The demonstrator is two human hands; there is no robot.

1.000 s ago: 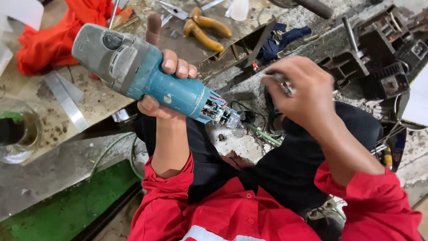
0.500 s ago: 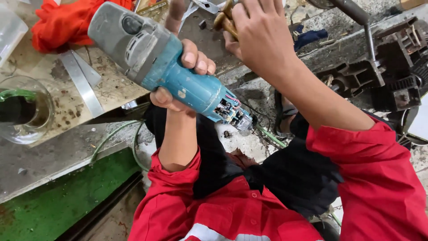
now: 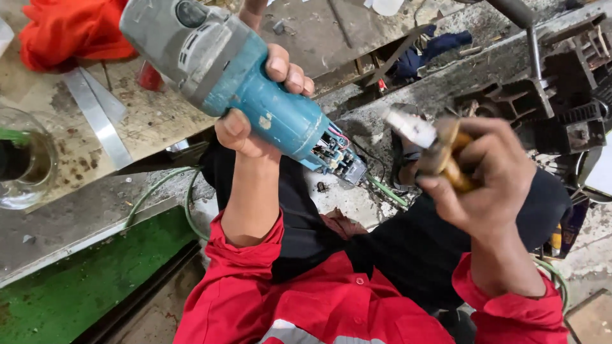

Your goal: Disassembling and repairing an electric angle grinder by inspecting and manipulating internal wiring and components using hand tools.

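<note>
The left hand [image 3: 255,124] is clamped around the teal angle grinder [image 3: 242,83], held raised above the lap. The right hand [image 3: 488,175] is closed on yellow-handled pliers [image 3: 440,150], just beside the grinder's open rear end.

The angle grinder [image 3: 242,89] is the landmark: teal-blue body, grey metal head, with red, black and white wires showing at its open rear end. Left of its head lies an orange-red cloth [image 3: 70,32] on a stained beige benchtop [image 3: 153,121], with pale silver metal strips [image 3: 95,114] below that. Further down-left is a mossy green floor patch [image 3: 83,293]. Right of the grinder, the tool [image 3: 440,153] has yellow-brown handles and a white tip. Below, the sleeves [image 3: 255,280] are red over black trousers [image 3: 408,255].
</note>
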